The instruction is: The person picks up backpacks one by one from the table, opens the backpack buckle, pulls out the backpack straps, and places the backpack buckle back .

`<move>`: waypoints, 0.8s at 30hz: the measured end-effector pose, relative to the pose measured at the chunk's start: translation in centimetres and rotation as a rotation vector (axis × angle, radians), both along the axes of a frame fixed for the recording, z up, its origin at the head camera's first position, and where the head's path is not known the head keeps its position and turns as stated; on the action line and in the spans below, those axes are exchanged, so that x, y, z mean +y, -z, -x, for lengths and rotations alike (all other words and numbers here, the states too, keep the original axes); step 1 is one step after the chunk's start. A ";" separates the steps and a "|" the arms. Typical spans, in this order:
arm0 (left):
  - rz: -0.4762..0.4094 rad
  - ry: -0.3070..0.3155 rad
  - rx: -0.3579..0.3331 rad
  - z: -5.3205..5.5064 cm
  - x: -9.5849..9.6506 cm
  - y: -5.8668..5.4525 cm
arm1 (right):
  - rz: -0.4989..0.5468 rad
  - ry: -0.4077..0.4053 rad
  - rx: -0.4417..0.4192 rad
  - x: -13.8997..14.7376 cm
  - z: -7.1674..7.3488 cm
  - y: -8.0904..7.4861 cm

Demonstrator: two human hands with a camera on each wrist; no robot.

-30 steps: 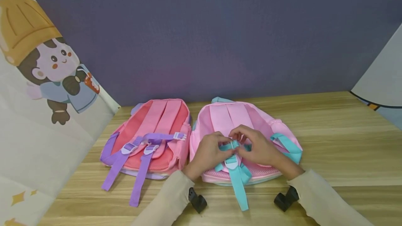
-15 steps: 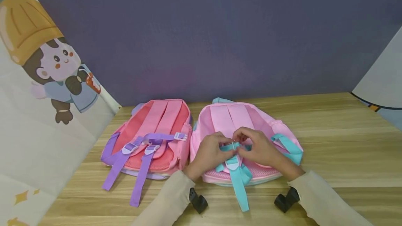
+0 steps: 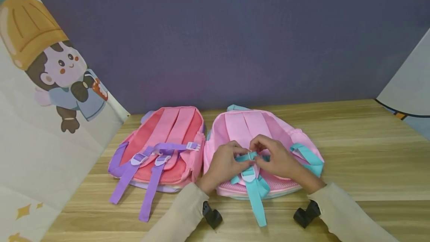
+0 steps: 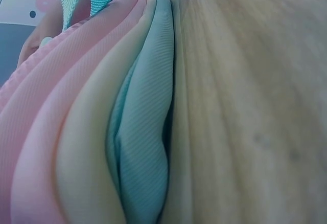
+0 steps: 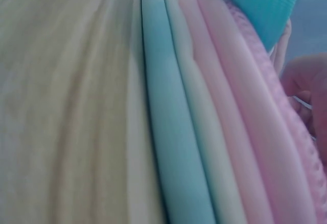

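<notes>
A light pink backpack with teal straps lies back-side up on the wooden table, in the right half of the two-bag row. Over its lower middle, my left hand pinches a short teal strap with a small pale slider on it. From the other side my right hand pinches the same strap near the slider, fingertips close to the left hand's. Below them, a longer teal strap hangs through a white buckle towards the front. Part of the right hand shows at the right wrist view's edge.
To the left, a coral-pink backpack with purple straps lies beside the first bag. Its purple chest strap ends in a white clip. A dark panel stands behind the table. A teal loop lies at right.
Both hands stay on the teal strap. The right fingers shift slightly about the slider; the bags stay in place.
</notes>
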State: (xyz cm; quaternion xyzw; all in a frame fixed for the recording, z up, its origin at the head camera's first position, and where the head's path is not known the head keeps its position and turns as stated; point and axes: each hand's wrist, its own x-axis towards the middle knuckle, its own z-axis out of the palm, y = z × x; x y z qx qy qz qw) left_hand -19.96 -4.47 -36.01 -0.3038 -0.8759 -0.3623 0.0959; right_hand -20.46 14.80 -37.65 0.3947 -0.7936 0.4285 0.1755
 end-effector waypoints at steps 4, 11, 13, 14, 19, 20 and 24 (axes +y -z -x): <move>0.008 -0.006 0.003 0.0 0.0 0.1 | -0.025 -0.014 0.011 0.1 0.1 0.0; -0.038 0.026 -0.142 0.2 -0.4 0.0 | -0.078 -0.018 -0.060 0.3 0.0 -0.2; -0.070 0.034 -0.192 0.3 -0.5 -0.1 | -0.104 0.004 -0.089 0.2 -0.1 -0.2; -0.087 0.035 -0.212 0.3 -0.6 -0.1 | -0.122 0.019 -0.100 0.2 -0.2 -0.3; -0.162 0.019 -0.254 0.3 -0.4 -0.2 | -0.190 0.077 -0.096 -0.3 -0.4 -0.4; -0.172 0.012 -0.256 0.3 -0.4 -0.2 | -0.200 0.086 -0.083 -0.3 -0.5 -0.5; -0.206 -0.010 -0.253 0.3 -0.2 -0.3 | -0.207 0.129 -0.033 -0.6 -0.6 -0.4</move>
